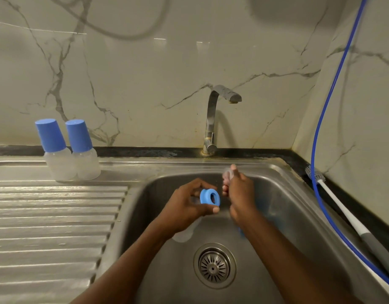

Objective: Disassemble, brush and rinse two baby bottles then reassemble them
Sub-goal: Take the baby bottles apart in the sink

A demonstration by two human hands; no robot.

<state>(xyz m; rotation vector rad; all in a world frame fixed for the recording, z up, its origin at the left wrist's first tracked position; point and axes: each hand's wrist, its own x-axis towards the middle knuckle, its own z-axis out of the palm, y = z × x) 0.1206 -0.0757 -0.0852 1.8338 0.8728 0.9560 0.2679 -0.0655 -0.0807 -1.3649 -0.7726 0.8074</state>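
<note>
Blue plastic screw ring (210,196), light, stiff and probably wet-slippery, is pinched by its outer rim in the left hand (187,205). Just beside it, the right hand (240,194) grips what looks like a soft clear teat (228,172), blurred.

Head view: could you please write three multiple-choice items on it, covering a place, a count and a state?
1. Where is the brush? A on the counter right of the sink; B in the sink; C on the drainboard.
2. How many capped bottles stand on the drainboard? A one; B two; C three.
3. What is the left hand doing? A hanging open; B holding the brush; C holding a blue ring.
Key: 1 A, its handle lies along the dark counter; 2 B, two blue caps side by side; 3 C, it pinches the ring.
</note>
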